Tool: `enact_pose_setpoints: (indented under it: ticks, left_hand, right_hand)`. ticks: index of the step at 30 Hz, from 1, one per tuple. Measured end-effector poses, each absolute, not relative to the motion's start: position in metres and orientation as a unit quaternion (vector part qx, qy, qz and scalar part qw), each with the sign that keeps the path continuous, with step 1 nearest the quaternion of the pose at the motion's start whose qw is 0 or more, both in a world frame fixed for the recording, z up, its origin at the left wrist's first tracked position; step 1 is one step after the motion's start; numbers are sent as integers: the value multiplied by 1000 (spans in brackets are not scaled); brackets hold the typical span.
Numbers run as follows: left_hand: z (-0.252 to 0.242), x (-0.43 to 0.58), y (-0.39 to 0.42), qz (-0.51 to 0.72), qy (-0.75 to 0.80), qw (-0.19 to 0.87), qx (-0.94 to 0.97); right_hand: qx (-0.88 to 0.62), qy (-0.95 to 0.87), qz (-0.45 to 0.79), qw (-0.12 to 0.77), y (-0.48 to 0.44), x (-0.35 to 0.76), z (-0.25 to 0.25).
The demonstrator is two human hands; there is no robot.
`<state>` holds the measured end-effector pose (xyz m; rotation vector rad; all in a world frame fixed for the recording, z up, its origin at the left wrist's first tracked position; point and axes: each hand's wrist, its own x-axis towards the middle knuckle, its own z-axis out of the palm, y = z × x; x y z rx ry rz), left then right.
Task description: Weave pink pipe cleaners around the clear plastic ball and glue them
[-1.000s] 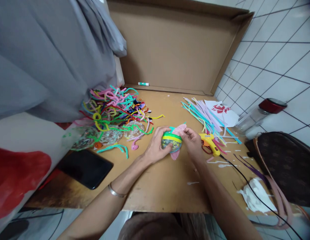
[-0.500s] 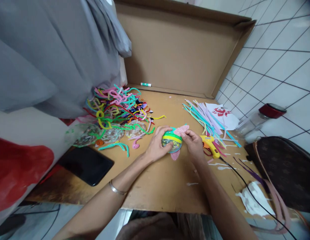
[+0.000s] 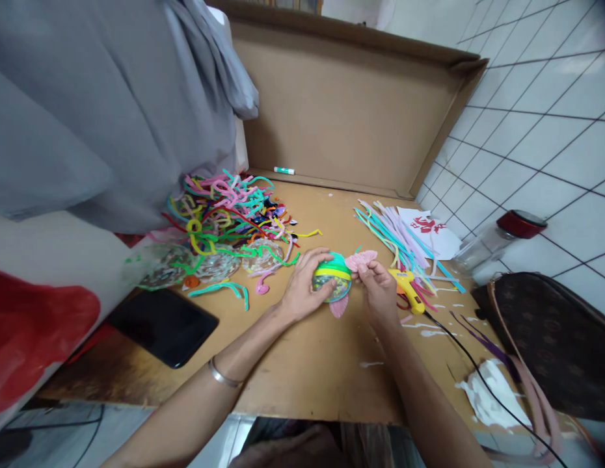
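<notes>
A round green, yellow and clear ornament (image 3: 332, 275) is over the middle of the table. My left hand (image 3: 304, 283) grips it from the left, thumb below and fingers on top. At its upper right sticks out a pink wing-like piece (image 3: 362, 260), which my right hand (image 3: 378, 286) pinches between thumb and fingers. Another pink piece (image 3: 338, 307) points down from the ornament's underside. Just right of my right hand lies a yellow glue gun (image 3: 408, 290).
Tangled pipe cleaners (image 3: 229, 205) and clear discs (image 3: 217, 265) lie left, behind a black phone (image 3: 166, 325). Straight pipe cleaners (image 3: 395, 231), a bottle (image 3: 483, 247), a brown bag (image 3: 551, 344) and crumpled tissue (image 3: 495, 393) are right. A cardboard panel (image 3: 332, 110) stands behind.
The view has shifted slightly. My right hand and the upper pink piece have moved a little away from the ornament's middle, so the piece extends further right. My left hand keeps its hold.
</notes>
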<state>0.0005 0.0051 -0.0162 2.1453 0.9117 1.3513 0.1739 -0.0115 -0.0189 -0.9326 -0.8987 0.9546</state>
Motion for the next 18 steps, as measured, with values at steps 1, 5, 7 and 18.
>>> enact_pose_setpoints:
  ticks: [1,5,7,18]
  left_hand:
    - [-15,1,4,492,325,215,779]
    - [-12,4,-1,494,319,208,781]
    - [-11,6,-2,501,300,201,786]
    - [-14,0,0,477,266,157,823]
  right_hand:
    - [-418,-405,436,686,-13,174,-18]
    - [-411,-404,474,666,-18,173,-15]
    - [-412,-401,475,666,-19,173,-15]
    - [-436,-464,419,647,-25,174,-21]
